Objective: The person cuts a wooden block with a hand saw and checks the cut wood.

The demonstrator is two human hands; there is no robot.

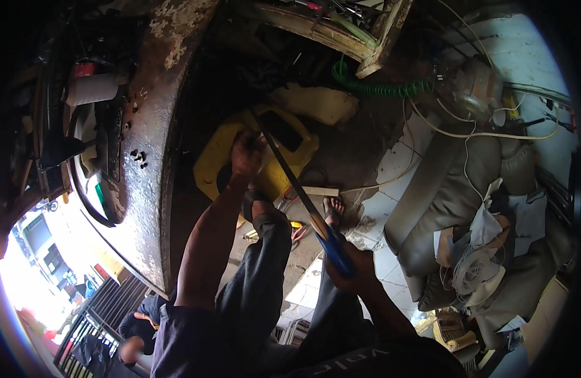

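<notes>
My right hand (352,268) is wrapped round the blue handle of a long, narrow, dark tool (289,173). It looks like a saw seen edge-on, but its exact kind is unclear. The tool slants up and left, its far end in shadow over a yellow machine casing (210,157). Close beside the blade is my left hand (246,153), fingers curled, in front of the casing. A small pale patch shows at those fingers; what they hold is too dark to make out.
A rusty metal panel (146,145) rises at left. Grey padded seats (448,189) bear papers and a coil of clear line (473,271) at right. A green coiled hose (382,86) hangs above. Yellow-handled pliers (296,225) and a wooden strip (320,191) lie near my foot. Another person (139,327) is at lower left.
</notes>
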